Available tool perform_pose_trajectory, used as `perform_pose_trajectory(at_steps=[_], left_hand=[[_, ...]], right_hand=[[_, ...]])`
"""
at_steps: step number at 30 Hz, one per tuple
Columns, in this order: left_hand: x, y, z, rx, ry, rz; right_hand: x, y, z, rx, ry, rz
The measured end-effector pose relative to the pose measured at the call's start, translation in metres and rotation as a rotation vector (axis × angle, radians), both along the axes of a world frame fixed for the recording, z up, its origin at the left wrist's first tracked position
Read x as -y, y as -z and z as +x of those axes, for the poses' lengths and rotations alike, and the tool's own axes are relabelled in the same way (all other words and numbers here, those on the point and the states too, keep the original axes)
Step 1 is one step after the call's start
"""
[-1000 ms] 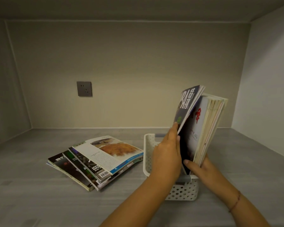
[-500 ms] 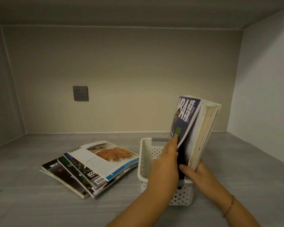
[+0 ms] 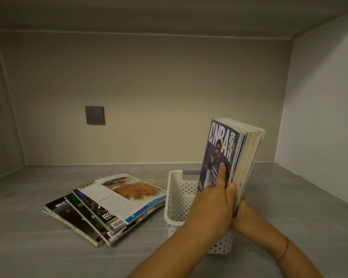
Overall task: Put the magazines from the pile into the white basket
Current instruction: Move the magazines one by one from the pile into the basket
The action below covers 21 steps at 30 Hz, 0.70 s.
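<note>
One basket (image 3: 177, 197), white and perforated, sits on the grey shelf (image 3: 48, 247) right in front of you. A stack (image 3: 249, 149) of magazines stands on end in it, tipped a little toward one o'clock. The cream page edges are too tight to count.

The NBA magazine (image 3: 221, 145) is at the front of the stack. It has a blue cover with "NBA" in big white letters, Chinese characters beside them and a player below.

Your left hand (image 3: 213, 205) lies flat against that cover, fingers straight up it and thumb on the near edge. Your right hand (image 3: 242, 212) is tucked behind the stack at three o'clock. Its fingers are hidden, so its grip can't be told. There's one red bracelet (image 3: 284, 249) on that wrist.

At nine o'clock of the basket, just beside it, the pile (image 3: 109, 205) lies fanned out, with at least four magazines showing. The top one carries an orange landscape photo. The one beneath it has a barcode and letters starting "MV". A black cover has white Chinese characters.

There's one grey socket (image 3: 94, 115) on the back wall, at eleven o'clock.
</note>
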<state>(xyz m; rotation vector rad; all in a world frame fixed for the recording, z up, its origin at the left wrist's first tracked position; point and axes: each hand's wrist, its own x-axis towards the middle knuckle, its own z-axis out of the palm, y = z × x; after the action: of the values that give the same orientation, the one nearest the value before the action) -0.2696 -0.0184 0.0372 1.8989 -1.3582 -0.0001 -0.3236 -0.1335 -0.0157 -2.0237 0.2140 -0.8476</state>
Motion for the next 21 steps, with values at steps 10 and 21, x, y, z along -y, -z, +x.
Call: perform_pose_trajectory(at_steps=[10,21], left_hand=[[-0.025,0.020,0.047,-0.180,0.168,-0.113],[-0.094,0.082,0.237,-0.357,-1.066,0.354]], right_hand=[[-0.010,0.000,-0.005,0.034,-0.003,0.117],[-0.008,0.006,-0.003,-0.018,0.117,0.180]])
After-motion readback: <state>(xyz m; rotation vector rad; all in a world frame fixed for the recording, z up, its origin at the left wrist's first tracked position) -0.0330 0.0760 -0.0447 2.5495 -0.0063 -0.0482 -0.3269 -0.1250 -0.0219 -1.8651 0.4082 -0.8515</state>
